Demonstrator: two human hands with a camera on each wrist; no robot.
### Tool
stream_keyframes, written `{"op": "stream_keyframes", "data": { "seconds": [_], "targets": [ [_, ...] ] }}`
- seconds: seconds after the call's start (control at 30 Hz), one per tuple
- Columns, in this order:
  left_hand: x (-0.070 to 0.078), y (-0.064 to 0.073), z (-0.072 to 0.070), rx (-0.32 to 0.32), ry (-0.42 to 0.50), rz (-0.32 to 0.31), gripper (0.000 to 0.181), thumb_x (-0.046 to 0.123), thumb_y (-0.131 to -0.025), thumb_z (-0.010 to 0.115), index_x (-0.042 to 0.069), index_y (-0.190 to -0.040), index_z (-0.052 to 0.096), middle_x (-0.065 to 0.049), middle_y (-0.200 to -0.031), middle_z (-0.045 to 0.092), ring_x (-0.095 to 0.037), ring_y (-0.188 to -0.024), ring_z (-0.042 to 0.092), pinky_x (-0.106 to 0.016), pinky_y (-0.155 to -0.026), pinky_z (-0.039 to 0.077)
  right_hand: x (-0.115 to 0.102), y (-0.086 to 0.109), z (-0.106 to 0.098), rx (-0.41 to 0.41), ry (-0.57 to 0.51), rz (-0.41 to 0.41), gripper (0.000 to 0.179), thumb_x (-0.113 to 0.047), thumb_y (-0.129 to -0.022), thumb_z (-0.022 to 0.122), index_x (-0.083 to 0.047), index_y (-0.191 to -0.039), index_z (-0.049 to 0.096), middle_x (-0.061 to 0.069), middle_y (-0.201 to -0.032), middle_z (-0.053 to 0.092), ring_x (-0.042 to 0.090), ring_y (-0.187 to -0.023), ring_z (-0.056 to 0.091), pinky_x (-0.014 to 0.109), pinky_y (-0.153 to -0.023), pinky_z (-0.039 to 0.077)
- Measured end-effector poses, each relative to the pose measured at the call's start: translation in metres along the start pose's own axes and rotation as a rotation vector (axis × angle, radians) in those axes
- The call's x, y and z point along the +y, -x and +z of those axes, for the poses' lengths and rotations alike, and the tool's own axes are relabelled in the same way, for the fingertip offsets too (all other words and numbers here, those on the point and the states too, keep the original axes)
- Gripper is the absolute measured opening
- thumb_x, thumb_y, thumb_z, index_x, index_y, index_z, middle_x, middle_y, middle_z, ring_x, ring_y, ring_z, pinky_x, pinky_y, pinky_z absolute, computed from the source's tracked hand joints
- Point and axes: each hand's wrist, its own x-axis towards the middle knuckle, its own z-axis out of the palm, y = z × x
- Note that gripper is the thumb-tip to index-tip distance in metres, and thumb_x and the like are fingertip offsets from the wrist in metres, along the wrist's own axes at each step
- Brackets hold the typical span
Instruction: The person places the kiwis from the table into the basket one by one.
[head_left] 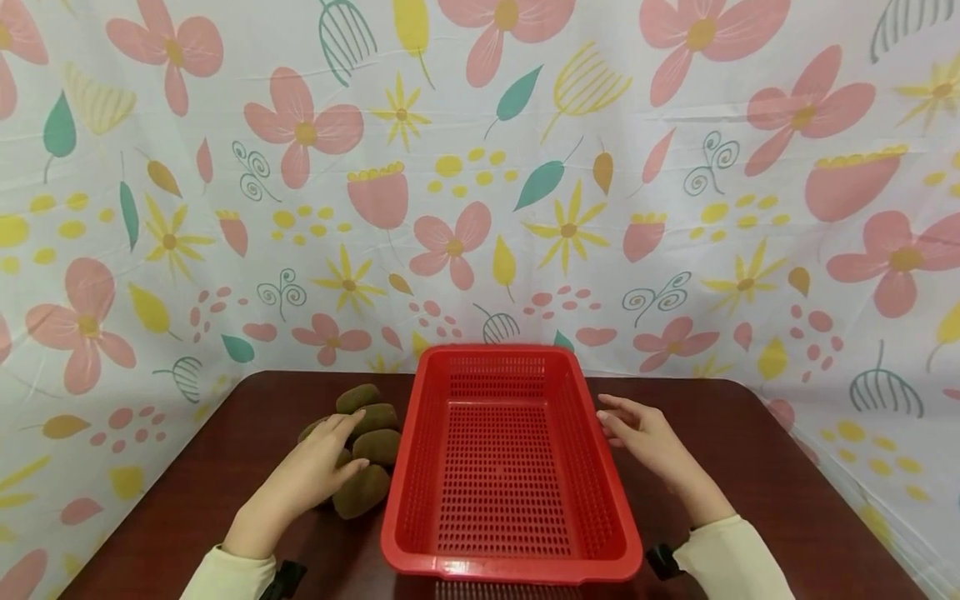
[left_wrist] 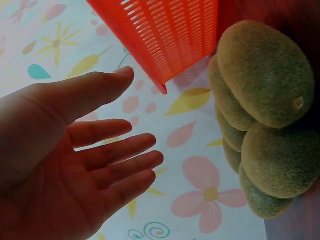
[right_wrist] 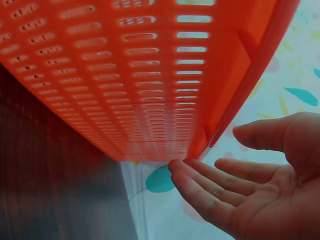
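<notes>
Several brown fuzzy kiwifruits (head_left: 377,447) lie in a cluster left of the red perforated plastic basket (head_left: 517,570). My left hand (head_left: 309,468) hovers above the kiwifruits with relaxed fingers and holds nothing. In the left wrist view, a gap separates that hand (left_wrist: 85,155) from the kiwifruits (left_wrist: 267,75). Beside the basket's right wall is my right hand (head_left: 651,442), its fingers loosely extended and holding nothing. The right wrist view shows this hand (right_wrist: 260,185) close to the basket's side (right_wrist: 145,95); whether the fingertips touch it I cannot tell. No fruit shows inside the basket.
Underneath is a dark reddish-brown table (head_left: 712,467) with rounded back corners. A white cloth with a flower and leaf print (head_left: 480,167) hangs behind it and along both sides. The basket takes up the table's middle, reaching from its back edge toward the front.
</notes>
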Motion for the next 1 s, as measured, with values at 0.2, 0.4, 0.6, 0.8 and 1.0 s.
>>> {"op": "stream_keyframes", "data": {
  "seconds": [0.2,0.4,0.6,0.8,1.0],
  "targets": [
    [-0.001,0.000,0.007,-0.045,0.020,-0.003,0.054,0.009,-0.082,0.076,-0.010,-0.128,0.054,-0.022,-0.118,0.059,-0.038,-0.110,0.056,-0.048,-0.089,0.049,0.003,0.000,0.000,-0.019,-0.058,0.019,0.056,-0.023,-0.099,0.055,0.008,-0.143,0.038,0.026,-0.119,0.061,0.029,-0.098,0.066,0.038,-0.079,0.056],
    [-0.008,0.001,0.017,-0.090,0.052,-0.007,0.044,0.005,-0.081,0.076,-0.010,-0.119,0.059,-0.019,-0.110,0.062,-0.037,-0.105,0.059,-0.046,-0.085,0.051,0.005,0.000,0.001,-0.026,-0.074,0.044,0.058,-0.024,-0.099,0.056,0.008,-0.143,0.037,0.027,-0.121,0.060,0.028,-0.097,0.067,0.037,-0.078,0.056],
    [-0.012,0.001,0.023,-0.147,0.071,-0.026,0.040,0.004,-0.079,0.077,-0.009,-0.114,0.062,-0.017,-0.105,0.063,-0.033,-0.098,0.061,-0.040,-0.077,0.053,0.007,0.000,0.002,-0.026,-0.088,0.041,0.057,-0.023,-0.099,0.057,0.008,-0.142,0.038,0.026,-0.120,0.061,0.027,-0.095,0.067,0.037,-0.078,0.056],
    [-0.015,-0.001,0.026,-0.181,0.092,-0.051,0.039,0.005,-0.078,0.078,-0.009,-0.112,0.064,-0.017,-0.105,0.064,-0.033,-0.099,0.062,-0.041,-0.078,0.053,0.009,0.001,0.003,-0.031,-0.094,0.041,0.057,-0.023,-0.099,0.056,0.007,-0.143,0.038,0.025,-0.118,0.062,0.026,-0.094,0.067,0.037,-0.077,0.056],
    [-0.020,0.000,0.029,-0.194,0.105,-0.019,0.038,0.005,-0.077,0.079,-0.009,-0.110,0.064,-0.017,-0.104,0.065,-0.033,-0.098,0.062,-0.039,-0.076,0.053,0.009,0.001,0.003,-0.032,-0.100,0.046,0.056,-0.021,-0.098,0.057,0.008,-0.143,0.038,0.025,-0.117,0.062,0.026,-0.093,0.068,0.037,-0.077,0.057]
  ]
}}
